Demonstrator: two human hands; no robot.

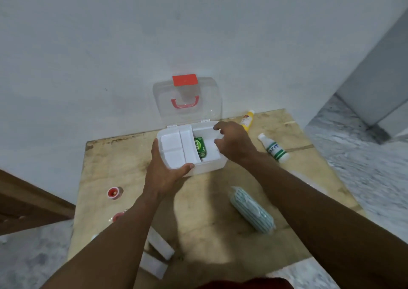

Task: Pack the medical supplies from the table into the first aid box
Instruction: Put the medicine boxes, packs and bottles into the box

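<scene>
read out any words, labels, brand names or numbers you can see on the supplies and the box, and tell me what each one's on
Nothing here reads for certain.
Green packet inside the first aid box: large pale letters, too blurred to read.
White bottle with green bands: green lettering, too blurred.
Yellow tube: small red marks, too small.
Red latch on the clear lid: no print visible.

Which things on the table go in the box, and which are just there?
For the job: first aid box, green packet already inside, yellow tube, white bottle, striped roll, red tape rolls, white packets.

Just there: wooden table, wall, grey floor.
</scene>
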